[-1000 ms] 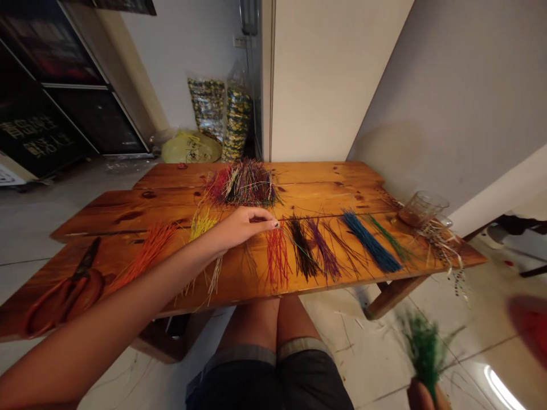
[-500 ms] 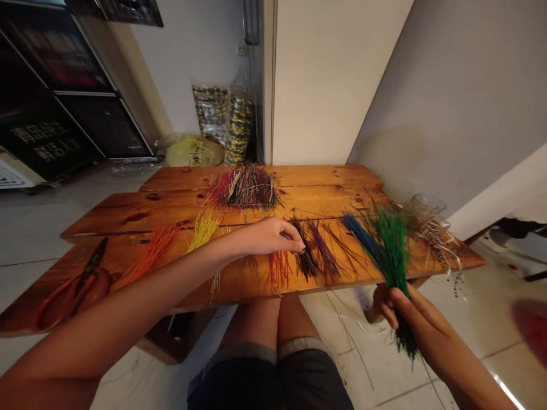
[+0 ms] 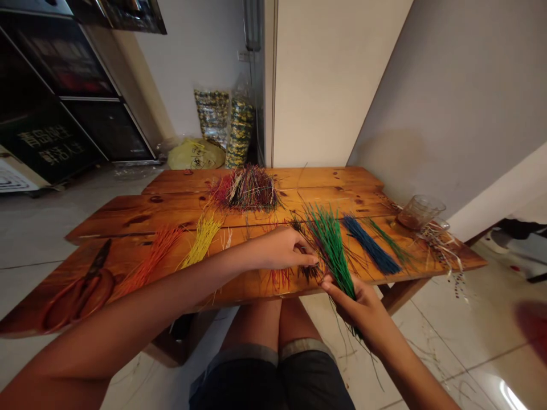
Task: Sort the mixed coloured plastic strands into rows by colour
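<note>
Right hand point(image 3: 363, 304): our grip wraps the green bundle point(image 3: 328, 233) at the counter's point(image 3: 325, 182) edge. Left hand point(image 3: 284, 247) near black strands point(image 3: 308, 274); whether our grip pinches anything, we cannot tell.

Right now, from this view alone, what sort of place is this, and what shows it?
Perhaps a shop corner used for handicraft: scissors on a table, green strands in the right hand, and a lettered panel beyond.

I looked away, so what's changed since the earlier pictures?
The right hand, still gripping the green strand bundle, moved left and up, close to the left hand, which shifted rightward and down in view. The scissors, blue strands and glass cup stayed put.
</note>
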A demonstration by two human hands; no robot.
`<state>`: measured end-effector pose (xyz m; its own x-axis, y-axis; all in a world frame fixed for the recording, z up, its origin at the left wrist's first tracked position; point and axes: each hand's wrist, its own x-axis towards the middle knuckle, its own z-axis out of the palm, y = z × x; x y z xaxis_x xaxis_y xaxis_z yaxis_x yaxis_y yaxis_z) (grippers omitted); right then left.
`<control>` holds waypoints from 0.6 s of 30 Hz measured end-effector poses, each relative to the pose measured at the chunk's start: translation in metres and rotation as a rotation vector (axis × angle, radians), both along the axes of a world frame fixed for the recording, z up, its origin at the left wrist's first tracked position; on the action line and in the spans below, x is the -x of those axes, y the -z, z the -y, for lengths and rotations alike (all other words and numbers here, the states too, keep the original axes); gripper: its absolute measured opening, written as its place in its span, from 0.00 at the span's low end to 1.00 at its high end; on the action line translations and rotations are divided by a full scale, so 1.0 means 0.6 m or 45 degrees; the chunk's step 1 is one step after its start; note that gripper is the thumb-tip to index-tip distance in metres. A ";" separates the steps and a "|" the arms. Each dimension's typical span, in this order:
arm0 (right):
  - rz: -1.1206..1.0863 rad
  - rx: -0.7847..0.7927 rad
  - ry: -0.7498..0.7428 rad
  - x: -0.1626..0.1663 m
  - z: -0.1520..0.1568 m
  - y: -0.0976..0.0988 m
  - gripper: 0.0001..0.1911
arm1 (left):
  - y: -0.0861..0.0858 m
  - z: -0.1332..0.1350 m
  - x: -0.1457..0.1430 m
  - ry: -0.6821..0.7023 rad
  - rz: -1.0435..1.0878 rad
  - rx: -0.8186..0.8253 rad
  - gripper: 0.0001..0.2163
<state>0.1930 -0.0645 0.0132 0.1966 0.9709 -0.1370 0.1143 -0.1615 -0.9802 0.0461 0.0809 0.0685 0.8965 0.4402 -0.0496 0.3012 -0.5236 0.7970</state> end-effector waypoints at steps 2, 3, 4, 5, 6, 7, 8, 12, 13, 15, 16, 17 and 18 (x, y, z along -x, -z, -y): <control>-0.087 0.019 0.052 0.000 -0.001 0.006 0.17 | 0.001 0.001 -0.003 -0.007 0.004 -0.006 0.07; -0.141 0.032 0.072 0.000 -0.001 0.010 0.18 | 0.001 0.001 -0.005 -0.017 0.004 -0.014 0.07; -0.188 0.043 0.087 -0.002 0.000 0.015 0.18 | 0.001 0.000 -0.007 -0.029 0.003 -0.026 0.06; -0.230 0.053 0.100 -0.005 0.002 0.019 0.18 | 0.001 -0.002 -0.008 -0.041 0.002 -0.042 0.06; -0.264 0.062 0.117 -0.009 0.005 0.023 0.18 | 0.002 -0.006 -0.010 -0.054 0.004 -0.056 0.06; -0.291 0.076 0.142 -0.016 0.011 0.026 0.19 | 0.004 -0.012 -0.013 -0.069 0.008 -0.065 0.06; -0.312 0.090 0.185 -0.024 0.018 0.029 0.19 | 0.007 -0.021 -0.016 -0.083 0.011 -0.070 0.06; -0.353 0.136 0.481 -0.079 0.079 0.041 0.20 | 0.032 -0.083 -0.044 -0.125 -0.005 -0.078 0.06; -0.359 0.153 0.555 -0.096 0.100 0.045 0.19 | 0.041 -0.103 -0.056 -0.123 -0.014 -0.071 0.06; -0.339 0.217 0.692 -0.129 0.147 0.056 0.19 | 0.062 -0.144 -0.084 -0.120 -0.054 -0.039 0.06; -0.280 0.268 0.779 -0.144 0.170 0.063 0.19 | 0.073 -0.163 -0.099 -0.114 -0.081 -0.016 0.06; -0.204 0.323 0.878 -0.156 0.193 0.071 0.21 | 0.084 -0.180 -0.114 -0.106 -0.108 0.009 0.07; -0.147 0.354 0.932 -0.167 0.214 0.079 0.23 | 0.095 -0.195 -0.128 -0.097 -0.135 0.036 0.07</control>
